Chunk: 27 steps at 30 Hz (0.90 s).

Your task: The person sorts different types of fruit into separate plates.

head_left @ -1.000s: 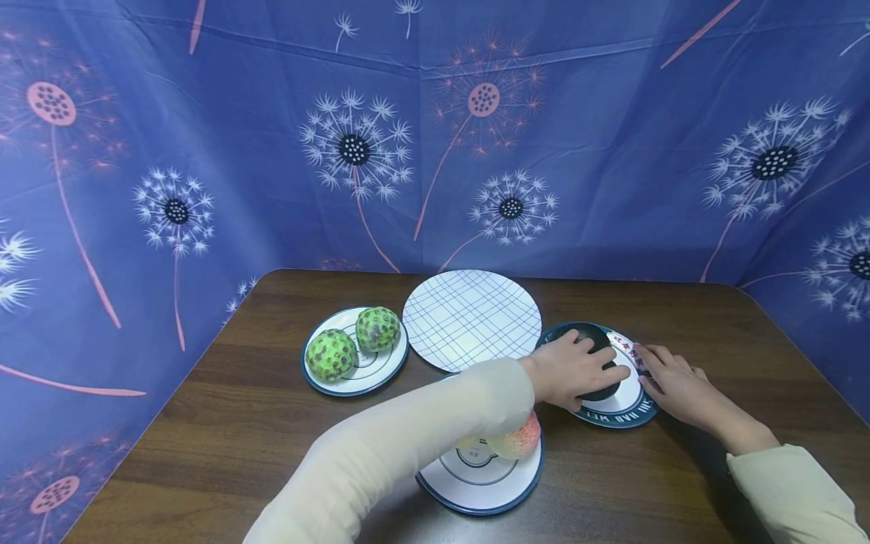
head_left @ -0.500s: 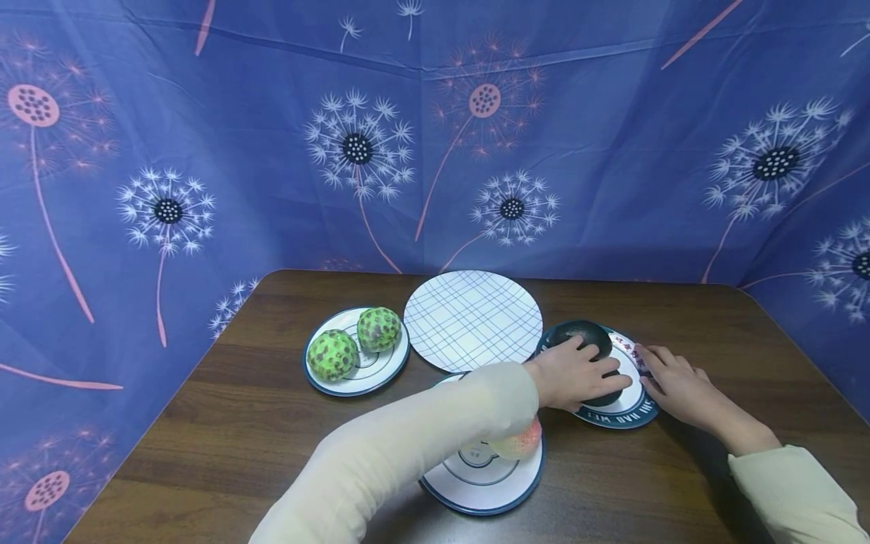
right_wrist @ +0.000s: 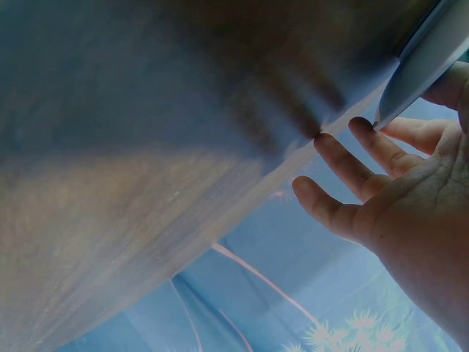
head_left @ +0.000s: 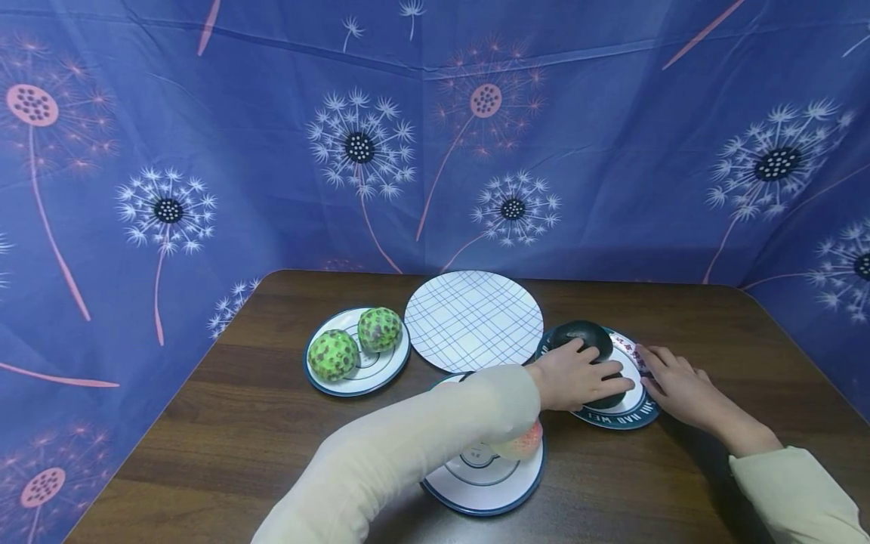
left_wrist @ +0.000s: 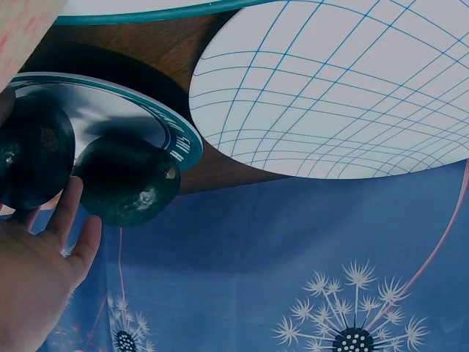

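Observation:
My left hand (head_left: 574,375) reaches across to the right-hand plate (head_left: 628,418), fingers curved over the nearer of two dark green avocados. That nearer avocado (left_wrist: 37,150) lies against the inside of the fingers in the left wrist view. Just beyond it sits the farther avocado (head_left: 581,334), with a fingertip close to its side. At the plate's right rim, my right hand (head_left: 686,393) rests with loose, spread fingers. The right wrist view shows its fingertips at the rim (right_wrist: 421,70), with the thumb partly cut off by the frame.
A white plate (head_left: 485,495) with a peach (head_left: 523,442) stands in front, partly under the left sleeve. Behind lies a round checked board (head_left: 473,317). Two green dark-spotted balls (head_left: 333,355) sit on the left plate (head_left: 353,387). A blue dandelion-print cloth (head_left: 421,151) hangs behind the table.
My left hand has shifted slightly right with the nearer avocado, leaving more of the farther avocado showing. The right hand stays at the rim.

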Tool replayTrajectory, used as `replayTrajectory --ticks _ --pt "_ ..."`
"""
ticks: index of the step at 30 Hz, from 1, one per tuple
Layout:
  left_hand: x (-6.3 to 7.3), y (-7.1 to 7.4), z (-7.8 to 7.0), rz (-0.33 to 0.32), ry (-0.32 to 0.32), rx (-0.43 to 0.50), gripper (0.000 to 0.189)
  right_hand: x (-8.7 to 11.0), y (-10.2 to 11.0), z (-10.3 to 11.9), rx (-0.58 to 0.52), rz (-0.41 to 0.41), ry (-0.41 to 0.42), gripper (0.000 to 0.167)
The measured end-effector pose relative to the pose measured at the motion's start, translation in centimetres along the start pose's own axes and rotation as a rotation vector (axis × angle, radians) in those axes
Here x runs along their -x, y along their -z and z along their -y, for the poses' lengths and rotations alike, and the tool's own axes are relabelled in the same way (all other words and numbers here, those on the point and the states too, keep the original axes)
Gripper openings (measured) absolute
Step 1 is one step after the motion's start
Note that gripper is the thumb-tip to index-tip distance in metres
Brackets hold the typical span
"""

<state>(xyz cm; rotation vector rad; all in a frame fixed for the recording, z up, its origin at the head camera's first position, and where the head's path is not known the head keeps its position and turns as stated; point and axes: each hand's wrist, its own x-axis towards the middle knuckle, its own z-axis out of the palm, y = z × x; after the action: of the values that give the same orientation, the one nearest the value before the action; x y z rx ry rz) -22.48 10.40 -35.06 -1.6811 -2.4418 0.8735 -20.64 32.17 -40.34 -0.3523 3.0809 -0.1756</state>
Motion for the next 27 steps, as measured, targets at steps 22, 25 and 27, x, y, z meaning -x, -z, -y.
replayTrajectory --ticks 22,25,27 --pt "0.03 0.23 -0.07 0.002 0.035 0.007 0.078 -0.09 0.02 -0.14 0.005 0.023 -0.025 0.060" --pt "0.15 0.24 0.04 -0.008 0.038 0.020 0.079 -0.06 0.01 -0.13 0.005 0.023 -0.023 0.060" --pt "0.31 0.28 0.14 -0.014 0.043 0.024 0.079 -0.04 0.01 -0.15 0.004 0.023 -0.020 0.060"
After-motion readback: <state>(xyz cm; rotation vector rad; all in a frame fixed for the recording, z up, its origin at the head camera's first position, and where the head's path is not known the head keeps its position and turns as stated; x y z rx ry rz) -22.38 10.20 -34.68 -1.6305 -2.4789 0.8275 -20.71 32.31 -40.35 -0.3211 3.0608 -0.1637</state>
